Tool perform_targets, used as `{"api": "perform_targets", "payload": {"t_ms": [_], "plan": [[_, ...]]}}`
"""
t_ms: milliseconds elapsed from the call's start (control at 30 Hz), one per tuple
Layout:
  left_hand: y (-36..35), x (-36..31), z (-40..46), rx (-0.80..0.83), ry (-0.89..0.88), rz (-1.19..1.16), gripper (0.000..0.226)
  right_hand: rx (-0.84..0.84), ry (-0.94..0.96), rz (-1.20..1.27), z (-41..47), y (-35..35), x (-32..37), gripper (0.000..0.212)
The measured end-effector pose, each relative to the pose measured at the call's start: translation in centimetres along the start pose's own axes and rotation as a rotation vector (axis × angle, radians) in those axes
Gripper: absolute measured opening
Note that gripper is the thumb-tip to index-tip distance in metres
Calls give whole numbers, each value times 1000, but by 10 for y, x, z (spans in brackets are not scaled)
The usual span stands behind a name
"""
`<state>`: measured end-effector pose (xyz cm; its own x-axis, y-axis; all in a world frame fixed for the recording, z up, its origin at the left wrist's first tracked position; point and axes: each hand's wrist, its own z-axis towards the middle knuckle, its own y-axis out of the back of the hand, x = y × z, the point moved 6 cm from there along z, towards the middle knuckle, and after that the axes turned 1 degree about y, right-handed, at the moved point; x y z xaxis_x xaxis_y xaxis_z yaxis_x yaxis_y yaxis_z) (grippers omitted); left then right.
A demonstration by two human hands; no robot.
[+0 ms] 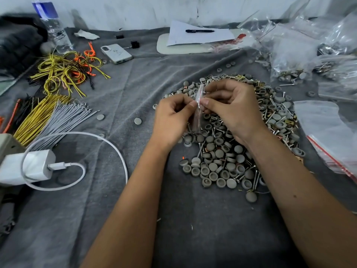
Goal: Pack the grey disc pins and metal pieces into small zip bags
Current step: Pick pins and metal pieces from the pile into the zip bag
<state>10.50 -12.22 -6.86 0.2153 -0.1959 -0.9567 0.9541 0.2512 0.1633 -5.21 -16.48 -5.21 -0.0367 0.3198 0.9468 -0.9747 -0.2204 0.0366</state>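
Zip bag: a small clear zip bag [199, 105] with a red seal line is held upright, edge-on to the camera, above the pile, so its mouth faces up and nothing can fall out.
Left hand: the left hand [172, 117] pinches the near edge of the bag top between thumb and curled fingers; the grip is narrow and holds only the bag.
Right hand: the right hand [231, 107] pinches the opposite side of the same top edge, fingers curled close. Probably the two hands press the seal shut or pull it open; I cannot tell which.
Contents: some dark shapes seem to be inside the bag, but they are too blurred to name.
Pile: the grey disc pins [218, 167] and metal pieces [257, 176] lie mixed in one heap on the grey cloth [116, 209], directly under the hands, so the reach is short.
Empty bags: spare zip bags [332, 144] lie at the right, near the right arm, easy to take.
Progress: many pieces are still loose, so the task looks far from finished.
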Motion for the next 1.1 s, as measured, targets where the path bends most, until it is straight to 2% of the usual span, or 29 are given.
{"api": "perform_targets", "payload": {"t_ms": [100, 233, 333, 433, 567, 700, 800, 933, 1033, 1100], "plan": [[1, -1, 0, -32, -2, -14, 19, -39, 7, -25, 0, 2, 0, 22], [10, -1, 2, -169, -13, 67, 23, -80, 7, -46, 0, 7, 1, 20], [18, 0, 2, -246, 5, 46, 23, -107, 36, -113, 0, 10, 3, 21], [12, -5, -2, -194, -29, 15, 15, -74, 77, -175, -1, 3, 6, 23], [-4, -13, -6, -49, -92, 102, 28, 16, 57, -91, -2, -5, 7, 27], [-2, -16, -4, 44, -99, 57, 21, 79, 29, -38, -4, -6, 8, 29], [-3, -17, -6, 105, -118, 107, 13, 103, 20, -49, -5, -7, 8, 27], [-3, -22, -9, 65, -165, 209, 5, 139, 27, -67, -6, -8, 10, 26], [1, -18, -7, 20, -130, 186, 15, 102, 51, -131, -5, -7, 10, 25], [6, -16, -5, -53, -142, 237, 14, 71, 55, -154, -4, -4, 9, 24]]}}
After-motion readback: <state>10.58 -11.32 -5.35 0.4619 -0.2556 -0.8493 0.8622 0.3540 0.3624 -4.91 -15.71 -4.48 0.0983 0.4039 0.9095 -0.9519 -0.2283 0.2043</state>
